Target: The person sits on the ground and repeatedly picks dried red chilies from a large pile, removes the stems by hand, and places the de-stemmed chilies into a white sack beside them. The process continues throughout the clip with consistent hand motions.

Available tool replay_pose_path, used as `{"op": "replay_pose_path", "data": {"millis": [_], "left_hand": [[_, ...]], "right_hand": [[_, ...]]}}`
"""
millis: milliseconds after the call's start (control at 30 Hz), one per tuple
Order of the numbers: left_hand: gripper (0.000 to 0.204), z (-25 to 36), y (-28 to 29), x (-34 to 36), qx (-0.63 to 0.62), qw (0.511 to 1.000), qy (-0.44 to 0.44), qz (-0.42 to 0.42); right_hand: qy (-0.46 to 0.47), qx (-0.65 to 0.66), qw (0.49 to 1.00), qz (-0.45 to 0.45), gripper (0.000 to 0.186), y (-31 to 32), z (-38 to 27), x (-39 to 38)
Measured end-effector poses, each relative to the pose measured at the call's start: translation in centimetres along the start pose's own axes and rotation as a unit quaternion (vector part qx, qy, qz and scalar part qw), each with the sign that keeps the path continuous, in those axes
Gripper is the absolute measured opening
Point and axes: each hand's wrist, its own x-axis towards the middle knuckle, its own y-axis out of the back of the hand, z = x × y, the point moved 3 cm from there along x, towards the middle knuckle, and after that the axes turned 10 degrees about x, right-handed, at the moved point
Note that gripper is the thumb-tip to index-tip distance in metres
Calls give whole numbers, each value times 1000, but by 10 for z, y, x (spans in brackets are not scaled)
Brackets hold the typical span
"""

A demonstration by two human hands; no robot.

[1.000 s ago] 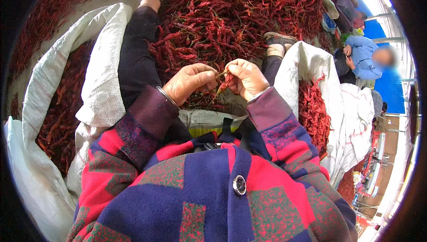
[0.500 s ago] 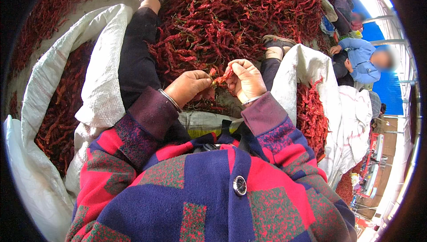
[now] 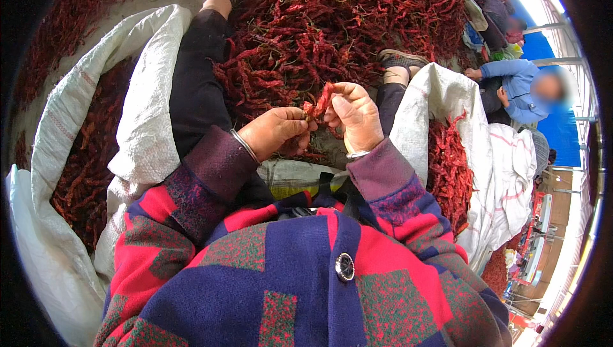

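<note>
Just in front of my lap, a small crinkled dried red chilli (image 3: 323, 100) is held between my two hands. My left hand (image 3: 274, 131) pinches at the chilli's lower left end, fingers curled. My right hand (image 3: 351, 117) grips its upper right part between thumb and fingers. Beyond them, between my outstretched legs, lies a large heap of dried red chillies (image 3: 319, 21). An open white woven sack (image 3: 143, 123) of chillies lies by my left leg, and another white sack (image 3: 415, 98) with chillies (image 3: 450, 168) inside is by my right leg.
More chillies (image 3: 64, 21) lie on the floor at the upper left. At the right, a co-worker in blue (image 3: 523, 98) sits beside the heap, with further people and bags (image 3: 491, 15) behind. Folded white sacking (image 3: 511, 181) and some equipment (image 3: 536, 232) are along the right.
My left hand has dropped slightly and curled further. My right hand has tilted more upright, and the red piece in its fingers has risen a little. The co-worker's arm has shifted.
</note>
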Motion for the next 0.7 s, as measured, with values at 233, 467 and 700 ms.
{"op": "replay_pose_path", "data": {"millis": [233, 467, 700], "left_hand": [[13, 16, -10, -6, 75, 996, -19, 39], [17, 6, -2, -5, 80, 993, -11, 85], [19, 19, -13, -7, 251, 959, -110, 77]], "right_hand": [[-20, -34, 996, -80, 11, -10, 19, -11], [-224, 332, 916, 19, 8, -23, 44, -10], [-297, 373, 876, 72, 13, -11, 66, -8]]}}
